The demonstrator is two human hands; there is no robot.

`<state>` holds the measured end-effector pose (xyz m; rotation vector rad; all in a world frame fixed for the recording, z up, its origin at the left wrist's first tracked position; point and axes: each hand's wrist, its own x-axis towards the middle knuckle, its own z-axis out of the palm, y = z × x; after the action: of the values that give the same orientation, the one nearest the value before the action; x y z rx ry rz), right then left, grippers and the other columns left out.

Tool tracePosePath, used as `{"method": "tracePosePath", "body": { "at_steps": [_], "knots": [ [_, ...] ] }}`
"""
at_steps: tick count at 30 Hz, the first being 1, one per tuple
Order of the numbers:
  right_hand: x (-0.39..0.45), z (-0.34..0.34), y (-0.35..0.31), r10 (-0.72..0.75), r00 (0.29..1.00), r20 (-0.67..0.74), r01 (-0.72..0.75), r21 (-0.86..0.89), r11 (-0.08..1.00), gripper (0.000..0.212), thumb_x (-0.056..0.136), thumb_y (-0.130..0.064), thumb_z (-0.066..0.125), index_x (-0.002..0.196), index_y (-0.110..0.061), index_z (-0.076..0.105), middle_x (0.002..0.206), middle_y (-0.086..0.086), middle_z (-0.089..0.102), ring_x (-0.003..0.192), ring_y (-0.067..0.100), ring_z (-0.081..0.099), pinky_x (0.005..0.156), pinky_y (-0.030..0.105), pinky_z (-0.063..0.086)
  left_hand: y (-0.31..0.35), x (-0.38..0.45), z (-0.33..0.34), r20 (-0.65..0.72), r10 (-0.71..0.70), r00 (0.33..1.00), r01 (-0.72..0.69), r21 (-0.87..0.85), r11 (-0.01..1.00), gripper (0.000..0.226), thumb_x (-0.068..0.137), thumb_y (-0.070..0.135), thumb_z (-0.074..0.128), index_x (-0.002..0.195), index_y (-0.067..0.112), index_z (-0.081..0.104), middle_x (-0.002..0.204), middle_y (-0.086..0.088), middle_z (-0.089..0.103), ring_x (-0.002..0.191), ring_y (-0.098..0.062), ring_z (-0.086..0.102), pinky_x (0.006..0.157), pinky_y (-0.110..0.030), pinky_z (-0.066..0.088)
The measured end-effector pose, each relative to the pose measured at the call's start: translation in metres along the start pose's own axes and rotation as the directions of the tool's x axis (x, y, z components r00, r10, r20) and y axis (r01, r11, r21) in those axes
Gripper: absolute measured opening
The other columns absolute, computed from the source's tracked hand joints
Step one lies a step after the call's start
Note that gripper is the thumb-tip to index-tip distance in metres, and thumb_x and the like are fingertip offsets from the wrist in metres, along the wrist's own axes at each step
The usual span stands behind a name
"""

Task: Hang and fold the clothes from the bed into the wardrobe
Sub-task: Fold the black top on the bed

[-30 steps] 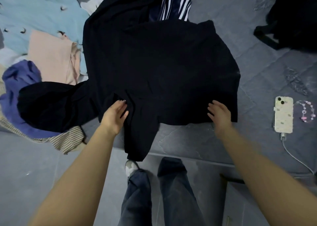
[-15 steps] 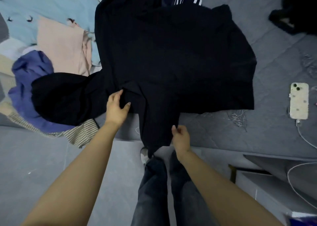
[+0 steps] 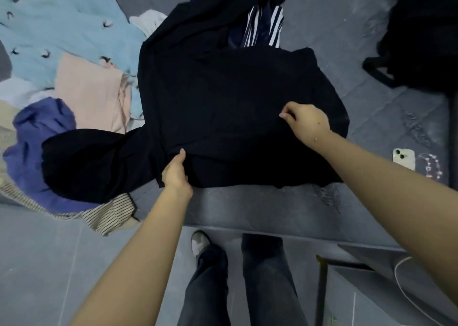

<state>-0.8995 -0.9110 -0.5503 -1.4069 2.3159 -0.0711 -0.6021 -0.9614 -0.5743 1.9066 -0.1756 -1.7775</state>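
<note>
A large black garment (image 3: 223,98) lies spread on the grey bed (image 3: 260,209), its lower flap folded up onto the body. My left hand (image 3: 176,171) grips the cloth at the garment's near left edge, thumb on top. My right hand (image 3: 306,124) lies on the right part of the garment with its fingers curled, pinching the folded-up cloth. One black sleeve (image 3: 86,162) trails off to the left over other clothes.
Other clothes lie in a heap at the left: a light blue piece (image 3: 62,33), a pink one (image 3: 89,90), a purple one (image 3: 32,137), a striped one (image 3: 109,214). A navy striped garment (image 3: 262,28) lies behind. A phone (image 3: 404,157) and black bag (image 3: 421,33) are right.
My right hand took the flap that hung over the bed's edge and carried it up onto the garment's right part. My left hand stayed on the near left edge.
</note>
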Motion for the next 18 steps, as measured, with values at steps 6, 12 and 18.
{"method": "tracePosePath", "body": {
  "at_steps": [6, 12, 18],
  "knots": [
    [-0.001, 0.047, -0.002, 0.22, 0.975, -0.025, -0.191, 0.406, 0.894, 0.023, 0.098, -0.019, 0.052, 0.117, -0.01, 0.062, 0.12, 0.01, 0.058, 0.111, 0.025, 0.054, 0.095, 0.037, 0.047, -0.024, 0.0, 0.027, 0.112, -0.26, 0.959, 0.279, -0.217, 0.935, 0.055, 0.087, 0.041, 0.07, 0.128, 0.009, 0.055, 0.11, 0.0, 0.059, 0.1, -0.01, 0.059, 0.081, -0.024, 0.048],
    [-0.074, 0.082, 0.022, 0.211, 0.313, 0.926, -0.895, 0.362, -0.262, 0.037, 0.091, -0.036, 0.063, 0.107, -0.003, 0.059, 0.112, 0.014, 0.061, 0.105, 0.028, 0.059, 0.089, 0.042, 0.052, -0.013, 0.013, 0.065, 0.06, -0.256, 0.965, 0.263, -0.238, 0.935, 0.05, 0.084, 0.043, 0.073, 0.124, 0.015, 0.06, 0.117, 0.001, 0.065, 0.113, -0.013, 0.058, 0.101, -0.03, 0.044],
    [-0.05, 0.082, 0.045, 0.261, 0.476, 0.84, -0.583, 0.523, -0.622, 0.063, 0.089, -0.046, 0.064, 0.134, -0.006, 0.05, 0.126, 0.008, 0.058, 0.118, 0.021, 0.056, 0.096, 0.036, 0.046, -0.008, 0.011, 0.08, 0.073, -0.181, 0.981, 0.193, -0.505, 0.841, 0.039, 0.088, 0.016, 0.067, 0.127, 0.01, 0.061, 0.12, -0.006, 0.067, 0.107, -0.02, 0.067, 0.095, -0.035, 0.054]
  ]
}}
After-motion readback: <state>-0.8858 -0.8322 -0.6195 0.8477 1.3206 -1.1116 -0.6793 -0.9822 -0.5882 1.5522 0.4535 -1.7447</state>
